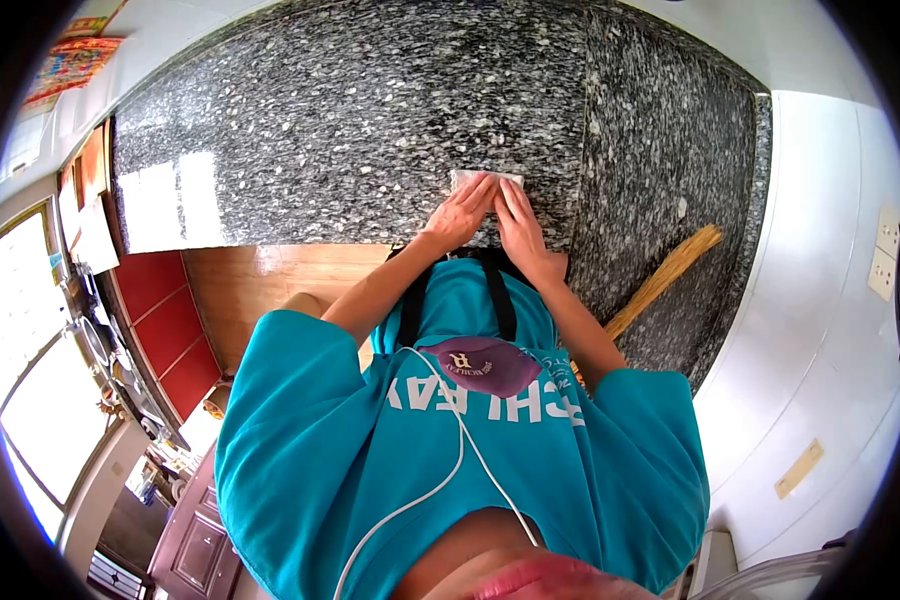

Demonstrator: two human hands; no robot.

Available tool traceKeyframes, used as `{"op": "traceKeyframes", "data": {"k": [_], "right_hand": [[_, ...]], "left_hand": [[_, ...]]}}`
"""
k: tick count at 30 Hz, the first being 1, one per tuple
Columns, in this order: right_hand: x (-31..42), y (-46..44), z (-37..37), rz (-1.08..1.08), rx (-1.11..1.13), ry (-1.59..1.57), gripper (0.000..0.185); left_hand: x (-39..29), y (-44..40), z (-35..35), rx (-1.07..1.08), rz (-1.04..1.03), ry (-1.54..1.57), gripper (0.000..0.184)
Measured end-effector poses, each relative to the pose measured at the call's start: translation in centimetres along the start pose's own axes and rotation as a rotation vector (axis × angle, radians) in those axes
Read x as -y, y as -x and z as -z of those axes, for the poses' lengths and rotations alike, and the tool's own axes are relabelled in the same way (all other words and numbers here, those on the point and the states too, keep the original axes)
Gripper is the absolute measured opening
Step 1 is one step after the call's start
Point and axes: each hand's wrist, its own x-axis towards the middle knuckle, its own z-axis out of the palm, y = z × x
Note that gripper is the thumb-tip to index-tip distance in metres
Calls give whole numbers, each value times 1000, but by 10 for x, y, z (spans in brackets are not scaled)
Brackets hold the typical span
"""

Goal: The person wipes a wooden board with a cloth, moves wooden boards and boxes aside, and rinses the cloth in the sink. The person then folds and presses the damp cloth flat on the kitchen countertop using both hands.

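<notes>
A small, pale folded cloth lies on the speckled black-and-white stone surface, near its front edge. My left hand rests on the cloth from the left, its fingers stretched out and lying flat. From the right, my right hand meets it, also with straight fingers laid on the cloth. The fingertips of both hands come together over its middle. Both thumbs and the underside of the cloth are hidden.
To the right, a straw brush or broom lies slanted on the stone. A white wall with sockets borders that side. Red cabinet panels stand at the left by a wooden floor. A white cable hangs over my shirt.
</notes>
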Motion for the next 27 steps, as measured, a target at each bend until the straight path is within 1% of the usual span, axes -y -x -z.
{"op": "traceKeyframes", "data": {"k": [2, 4, 7, 10, 12, 14, 18, 22, 23, 24, 26, 27], "right_hand": [[-2, -13, -3, -21, -3, 108, 55], [-7, -26, -5, -26, 18, 121, 54], [-21, -59, -4, 0, -7, 147, 54], [-39, -97, -5, -24, 25, 149, 53], [-52, -127, -4, 2, 27, 159, 53], [-62, -157, -1, 13, 28, 171, 54], [-83, -226, 2, 19, -21, 185, 55], [-108, -283, 9, -27, -3, 316, 55], [-115, -295, 11, -33, -4, 296, 56], [-116, -304, 16, -76, 49, 309, 57], [-115, -313, 16, -131, 80, 338, 57], [-110, -311, 15, -157, 74, 300, 56]], "left_hand": [[8, -9, -10, 36, 58, -101, 58], [14, -22, -12, 24, 63, -99, 59], [32, -46, -10, 4, 126, -160, 59], [59, -74, -5, -57, 164, -93, 58], [82, -98, 1, -91, 176, -83, 57], [107, -118, 5, -182, 166, -54, 55], [151, -169, 17, -262, 186, -33, 53], [187, -224, 25, -284, 163, -77, 55], [193, -235, 28, -282, 175, -81, 57], [200, -242, 28, -288, 169, -85, 57], [205, -247, 27, -242, 188, -89, 58], [205, -245, 26, -251, 181, -74, 57]]}}
